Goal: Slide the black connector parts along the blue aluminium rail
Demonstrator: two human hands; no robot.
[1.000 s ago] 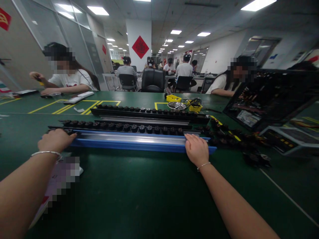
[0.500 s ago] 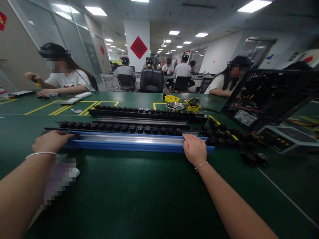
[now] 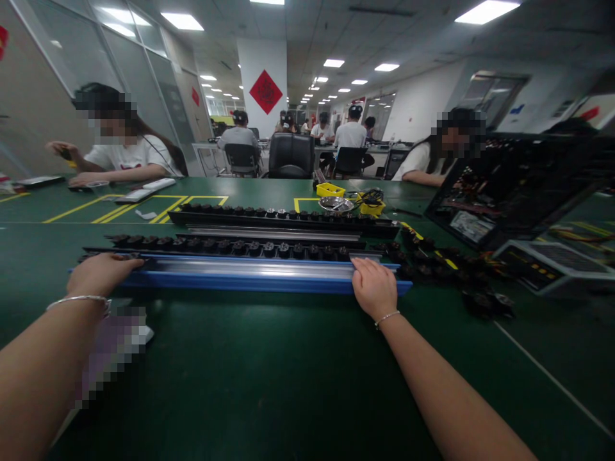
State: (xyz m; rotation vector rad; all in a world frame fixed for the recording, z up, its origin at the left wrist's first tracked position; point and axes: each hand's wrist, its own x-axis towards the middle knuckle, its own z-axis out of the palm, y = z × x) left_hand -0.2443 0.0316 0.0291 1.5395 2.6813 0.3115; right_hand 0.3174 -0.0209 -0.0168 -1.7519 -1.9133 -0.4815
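Note:
A long blue channel rail (image 3: 259, 280) with a shiny silver inner face lies across the table in front of me. My left hand (image 3: 102, 275) is closed over its left end, fingertips beside a dark piece that is partly hidden. At the other end, my right hand (image 3: 375, 288) grips the rail with its fingers over the upper edge. Right behind it runs a black strip (image 3: 223, 246) carrying a row of round black sockets. Farther back are a narrow silver-and-black rail (image 3: 273, 234) and a second socket strip (image 3: 288, 219).
On the right stand an open computer case (image 3: 480, 198) and a power supply unit (image 3: 552, 266), near loose black parts (image 3: 487, 302). A metal dish (image 3: 336, 204) and yellow trays (image 3: 330, 190) sit behind the strips. A blurred-out item (image 3: 113, 342) lies by my left forearm. Co-workers sit across the table.
The view has shifted very slightly. Both hands keep their places on the blue channel rail, with no clear movement of the rail itself.

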